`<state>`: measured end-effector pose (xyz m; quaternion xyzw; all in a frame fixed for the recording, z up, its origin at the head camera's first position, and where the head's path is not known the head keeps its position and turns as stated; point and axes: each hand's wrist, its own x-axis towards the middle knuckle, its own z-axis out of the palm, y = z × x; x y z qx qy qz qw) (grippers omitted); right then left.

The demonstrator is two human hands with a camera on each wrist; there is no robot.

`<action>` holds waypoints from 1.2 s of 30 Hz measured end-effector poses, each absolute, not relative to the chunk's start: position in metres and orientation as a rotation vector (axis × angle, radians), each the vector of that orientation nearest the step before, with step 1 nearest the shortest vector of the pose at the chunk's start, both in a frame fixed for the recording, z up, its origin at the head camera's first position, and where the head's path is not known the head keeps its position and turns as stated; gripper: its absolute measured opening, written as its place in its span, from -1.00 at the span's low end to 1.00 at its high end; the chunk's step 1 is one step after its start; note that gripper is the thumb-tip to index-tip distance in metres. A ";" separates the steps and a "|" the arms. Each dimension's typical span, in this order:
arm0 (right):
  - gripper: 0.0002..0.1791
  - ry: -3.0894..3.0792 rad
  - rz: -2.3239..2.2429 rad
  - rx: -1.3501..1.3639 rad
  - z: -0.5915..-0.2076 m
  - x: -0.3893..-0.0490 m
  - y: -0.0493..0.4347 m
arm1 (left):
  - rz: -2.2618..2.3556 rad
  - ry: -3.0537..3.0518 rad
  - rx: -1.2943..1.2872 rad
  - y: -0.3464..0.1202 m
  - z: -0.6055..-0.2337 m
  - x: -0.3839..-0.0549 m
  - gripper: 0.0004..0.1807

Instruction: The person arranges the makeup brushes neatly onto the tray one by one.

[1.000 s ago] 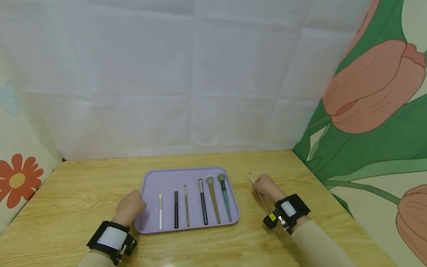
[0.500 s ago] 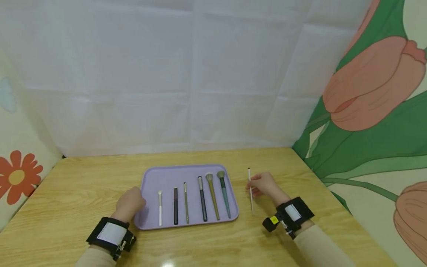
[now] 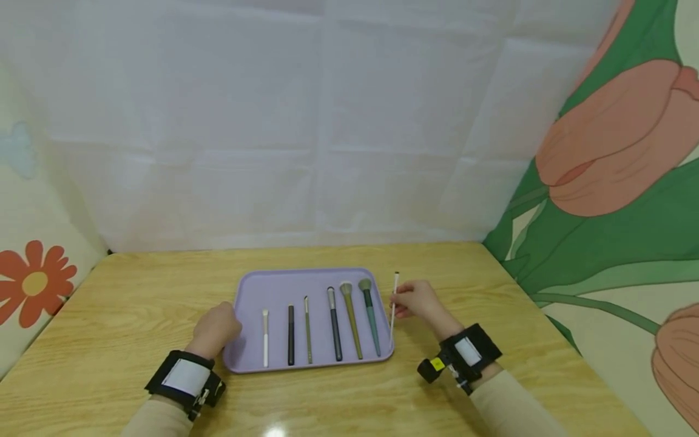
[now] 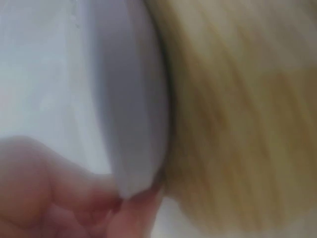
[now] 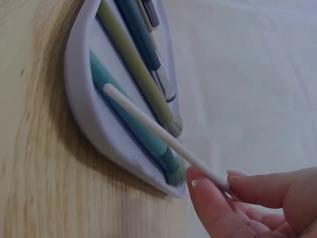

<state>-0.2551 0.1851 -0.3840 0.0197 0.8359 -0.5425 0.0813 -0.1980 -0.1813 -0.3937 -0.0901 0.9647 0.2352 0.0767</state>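
Note:
On the table stands a purple tray (image 3: 281, 284) with several makeup brushes laid side by side. My left hand (image 3: 217, 328) holds the tray's left side; in the left wrist view its thumb and finger pinch the tray wall (image 4: 126, 99). Between thumb and fingertips my right hand (image 3: 417, 301) pinches a thin white makeup brush (image 5: 163, 133), dark tip pointing away. The brush's handle end overlaps the tray's right rim in the head view. Nearest to it in the tray lies a teal brush (image 3: 372, 321), then an olive one (image 3: 352, 321).
Farther left in the tray lie a dark brush with a silver collar (image 3: 335, 334), a thin olive one (image 3: 308, 334), a black one (image 3: 291, 334) and a short white one (image 3: 266, 340). A white cloth (image 3: 273, 152) hangs behind the wooden table (image 3: 327, 400).
My right hand has lifted the thin white brush from the table right of the tray and brought it left to the tray's right rim. The left hand stays at the tray.

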 end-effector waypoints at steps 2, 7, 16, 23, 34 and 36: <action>-0.81 2.485 -1.633 0.049 -0.383 -0.255 0.181 | 0.699 2.895 -0.269 -0.181 -0.394 -0.198 -0.85; -0.77 2.484 -1.629 0.064 -0.385 -0.256 0.170 | 0.687 2.904 -0.268 -0.182 -0.394 -0.199 -0.84; -0.88 2.467 -1.623 0.012 -0.391 -0.259 0.145 | 0.689 2.902 -0.259 -0.183 -0.395 -0.201 -0.83; -0.88 2.414 -1.678 -0.005 -0.392 -0.257 0.125 | 0.700 2.877 -0.286 -0.185 -0.400 -0.205 -0.84; -0.91 2.342 -1.735 -0.066 -0.393 -0.255 0.094 | 0.721 2.880 -0.256 -0.185 -0.396 -0.200 -0.84; -0.91 2.342 -1.716 -0.080 -0.393 -0.255 0.088 | 0.720 2.880 -0.259 -0.185 -0.396 -0.200 -0.84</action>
